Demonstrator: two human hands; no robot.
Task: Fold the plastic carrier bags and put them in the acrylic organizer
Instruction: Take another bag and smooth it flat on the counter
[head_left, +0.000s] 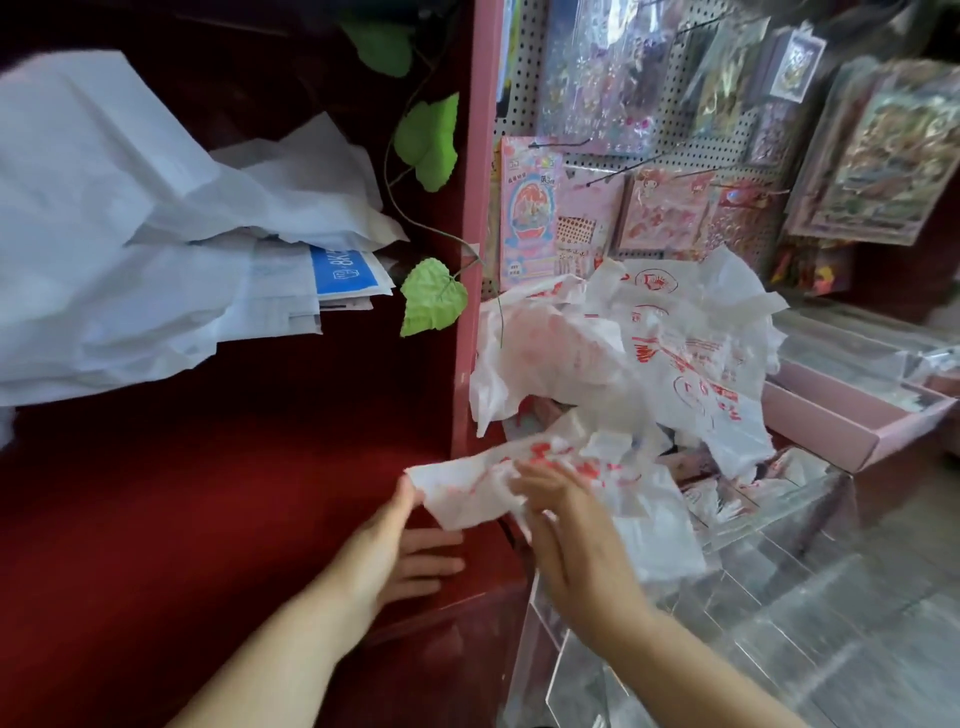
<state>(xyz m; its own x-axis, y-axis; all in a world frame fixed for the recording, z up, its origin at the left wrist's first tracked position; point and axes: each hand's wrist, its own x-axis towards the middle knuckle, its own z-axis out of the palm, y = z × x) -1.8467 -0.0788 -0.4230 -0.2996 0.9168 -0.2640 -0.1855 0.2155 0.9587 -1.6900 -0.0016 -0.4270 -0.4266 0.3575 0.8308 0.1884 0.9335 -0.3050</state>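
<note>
A white plastic carrier bag with red print (467, 486) is stretched in front of me, low in the middle of the view. My left hand (400, 545) pinches its left end between thumb and fingers. My right hand (566, 540) lies with straight fingers against the bag's right part. A crumpled heap of more white and red bags (649, 353) sits just beyond. The clear acrylic organizer (779, 582) stands at the lower right, and some folded bags (727, 493) show in its compartments.
A dark red cabinet (234, 493) fills the left, with a pile of white paper and bags (130, 234) on its upper shelf. Green vine leaves (431, 301) hang along a pink post (472, 218). Sticker packs (649, 208) hang on a pegboard; a pink box (841, 421) sits right.
</note>
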